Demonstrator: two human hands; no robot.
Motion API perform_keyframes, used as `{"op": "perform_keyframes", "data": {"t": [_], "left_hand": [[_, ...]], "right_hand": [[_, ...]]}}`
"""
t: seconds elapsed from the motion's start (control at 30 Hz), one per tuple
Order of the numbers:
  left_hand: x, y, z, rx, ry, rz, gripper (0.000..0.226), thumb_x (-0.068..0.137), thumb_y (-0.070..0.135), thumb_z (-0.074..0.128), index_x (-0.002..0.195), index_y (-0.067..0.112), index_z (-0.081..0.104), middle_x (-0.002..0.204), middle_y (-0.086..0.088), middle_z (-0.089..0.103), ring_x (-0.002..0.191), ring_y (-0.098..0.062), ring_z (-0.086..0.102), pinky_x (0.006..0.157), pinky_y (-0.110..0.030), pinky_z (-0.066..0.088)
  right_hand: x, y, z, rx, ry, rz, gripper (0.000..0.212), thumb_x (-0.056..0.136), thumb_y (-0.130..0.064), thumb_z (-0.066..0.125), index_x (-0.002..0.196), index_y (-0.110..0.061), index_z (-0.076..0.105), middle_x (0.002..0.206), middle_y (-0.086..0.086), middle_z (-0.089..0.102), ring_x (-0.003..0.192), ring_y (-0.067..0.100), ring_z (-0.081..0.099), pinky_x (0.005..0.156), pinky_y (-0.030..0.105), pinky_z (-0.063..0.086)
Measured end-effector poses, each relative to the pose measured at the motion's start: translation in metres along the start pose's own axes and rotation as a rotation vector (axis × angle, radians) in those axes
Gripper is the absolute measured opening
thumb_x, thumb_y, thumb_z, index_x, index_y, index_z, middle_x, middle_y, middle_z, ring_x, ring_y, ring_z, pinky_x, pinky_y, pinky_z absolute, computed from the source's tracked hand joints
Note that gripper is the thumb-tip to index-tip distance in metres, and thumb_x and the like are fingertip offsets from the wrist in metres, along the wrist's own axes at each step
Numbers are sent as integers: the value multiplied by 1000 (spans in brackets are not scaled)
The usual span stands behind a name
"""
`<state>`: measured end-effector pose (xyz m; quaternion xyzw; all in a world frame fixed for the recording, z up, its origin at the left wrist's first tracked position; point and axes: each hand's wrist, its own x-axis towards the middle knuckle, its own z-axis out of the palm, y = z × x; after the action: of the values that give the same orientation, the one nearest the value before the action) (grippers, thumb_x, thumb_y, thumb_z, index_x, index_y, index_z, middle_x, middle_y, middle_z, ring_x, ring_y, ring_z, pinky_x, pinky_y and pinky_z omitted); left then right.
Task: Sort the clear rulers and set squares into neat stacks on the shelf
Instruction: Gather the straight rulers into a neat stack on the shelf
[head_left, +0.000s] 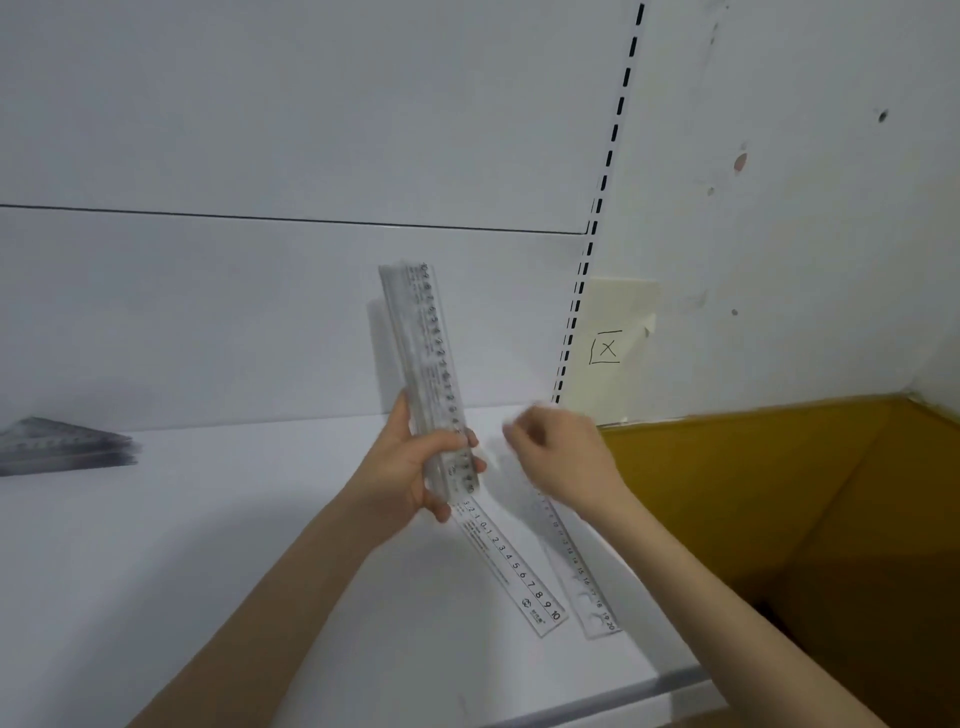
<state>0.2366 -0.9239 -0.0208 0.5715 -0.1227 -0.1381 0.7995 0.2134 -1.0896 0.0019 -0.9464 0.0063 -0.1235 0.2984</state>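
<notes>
Above shelf (208, 519), left fingers (449, 441) grip rulers (426, 338); right fingers (522, 436) blurred, unclear; note (621, 312) reads X.

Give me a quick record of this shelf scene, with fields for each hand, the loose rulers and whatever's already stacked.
left grip: holds a bundle of clear rulers, nearly upright above the shelf
right grip: blurred, fingers curled, over the loose rulers; contents cannot be told
loose: ruler ending at 10 and ruler ending at 20, flat on the shelf, side by side, apart
stacked: stack of set squares, far left
right of shelf: open cardboard box
wall: paper note with a boxed X
</notes>
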Motion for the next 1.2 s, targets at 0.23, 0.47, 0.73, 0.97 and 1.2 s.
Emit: {"op": "perform_keyframes", "data": {"t": [0.23,0.47,0.73,0.97,1.2], "left_hand": [[0,1,-11,23,100,36,56,87,-2,56,128,33,39,91,-11,61,74,-27,68,33,-23,40],[0,0,-11,-18,104,52,48,88,-1,55,120,31,41,88,-9,62,75,-27,68,34,-22,39],[-3,-3,-10,-33,93,52,44,87,-1,56,112,34,45,90,-10,61,74,-26,68,34,-23,39],[-4,-3,-9,-80,55,24,46,88,-2,54,116,33,44,91,-11,60,75,-29,68,34,-23,39],[-2,-6,-7,-101,-38,-59,58,69,11,65,119,34,45,92,-10,65,80,-31,68,33,-24,41]], "right_hand": [[-48,12,26,-385,-217,-37,46,74,-60,67,90,-16,67,89,0,63,81,19,60,67,31,47],[-42,4,28,-286,-327,142,23,74,-25,61,63,-18,42,67,-1,44,67,22,48,51,24,30],[-28,0,24,-236,-552,216,31,80,-31,68,69,-20,42,77,-1,51,74,20,51,59,25,39],[-23,14,-3,141,-436,270,17,79,-22,75,90,-14,65,85,-1,67,63,7,54,55,18,41],[-5,11,-36,848,-147,46,3,88,-7,65,87,-5,64,70,6,69,51,13,49,50,22,46]]}}
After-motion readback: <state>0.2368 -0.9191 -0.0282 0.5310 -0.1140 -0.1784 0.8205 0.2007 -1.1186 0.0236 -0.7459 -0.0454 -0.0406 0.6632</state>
